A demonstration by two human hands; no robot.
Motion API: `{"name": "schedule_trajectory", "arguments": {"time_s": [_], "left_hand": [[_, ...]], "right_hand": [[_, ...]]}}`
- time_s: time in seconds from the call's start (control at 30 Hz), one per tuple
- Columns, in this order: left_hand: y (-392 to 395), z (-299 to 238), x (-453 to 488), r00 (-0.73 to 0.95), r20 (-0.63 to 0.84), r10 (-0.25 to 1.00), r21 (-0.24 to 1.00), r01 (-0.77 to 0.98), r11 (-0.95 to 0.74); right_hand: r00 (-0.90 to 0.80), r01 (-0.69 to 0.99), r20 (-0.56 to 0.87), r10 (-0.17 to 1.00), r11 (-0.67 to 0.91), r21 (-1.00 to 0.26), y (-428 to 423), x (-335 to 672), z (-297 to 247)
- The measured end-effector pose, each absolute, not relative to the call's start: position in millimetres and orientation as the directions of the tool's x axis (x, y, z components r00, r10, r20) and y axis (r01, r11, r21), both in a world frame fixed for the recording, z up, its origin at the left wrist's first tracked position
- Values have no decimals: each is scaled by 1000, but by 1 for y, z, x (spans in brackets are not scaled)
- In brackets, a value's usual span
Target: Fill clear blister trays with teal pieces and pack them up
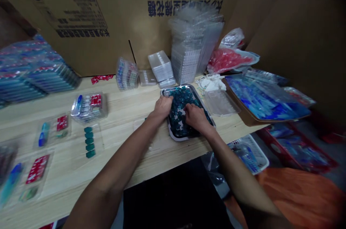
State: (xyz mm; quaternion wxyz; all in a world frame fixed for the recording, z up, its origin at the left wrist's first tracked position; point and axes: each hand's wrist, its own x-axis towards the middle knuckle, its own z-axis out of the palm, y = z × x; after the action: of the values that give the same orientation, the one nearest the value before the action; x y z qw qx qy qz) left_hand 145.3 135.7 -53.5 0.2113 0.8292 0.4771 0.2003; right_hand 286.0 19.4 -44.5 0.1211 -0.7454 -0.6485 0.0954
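A metal tray point(165, 92) on the wooden table holds several small dark teal pieces point(181, 100). My left hand point(162, 107) rests at the tray's left rim, fingers curled down into the pieces. My right hand point(196, 117) lies over the tray's right half, fingers bent among the pieces. What either hand grips is hidden. A clear blister pack point(89, 141) with a column of teal pieces in it lies to the left on the table.
Packed blister packs point(89, 106) and flat ones lie at left. A tall stack of clear trays point(190, 48), a white box stack point(162, 67), a red bag point(227, 59), and a board of blue items point(265, 101) stand around. A cardboard wall point(113, 16) is behind.
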Motion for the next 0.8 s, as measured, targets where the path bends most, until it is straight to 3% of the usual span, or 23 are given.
{"name": "schedule_trajectory", "arguments": {"time_s": [0.07, 0.13, 0.2, 0.23, 0.3, 0.37, 0.57, 0.8], "left_hand": [[138, -52, 142, 457, 147, 877, 564, 690, -454], [134, -48, 138, 408, 134, 903, 719, 587, -372], [124, -42, 135, 364, 10, 931, 939, 317, -134], [117, -38, 134, 373, -81, 924, 989, 145, 28], [102, -32, 131, 426, -219, 878, 952, -102, 287], [86, -27, 126, 439, -263, 859, 900, -209, 382], [56, -26, 103, 282, -192, 940, 940, -223, 259], [42, -23, 81, 184, -138, 973, 976, -140, 165]], "right_hand": [[149, 912, 65, 987, -112, -394, 18, 292, -43], [163, 861, 145, 976, -68, -505, 18, 294, -40], [155, 786, 211, 965, 9, -618, 20, 292, -37], [142, 743, 231, 963, 51, -668, 21, 289, -35], [115, 665, 253, 961, 114, -738, 23, 280, -32], [107, 618, 270, 957, 148, -772, 24, 269, -31], [76, 525, 223, 972, 151, -838, 25, 247, -38], [-77, 531, 218, 973, 225, -817, 24, 231, -36]]}}
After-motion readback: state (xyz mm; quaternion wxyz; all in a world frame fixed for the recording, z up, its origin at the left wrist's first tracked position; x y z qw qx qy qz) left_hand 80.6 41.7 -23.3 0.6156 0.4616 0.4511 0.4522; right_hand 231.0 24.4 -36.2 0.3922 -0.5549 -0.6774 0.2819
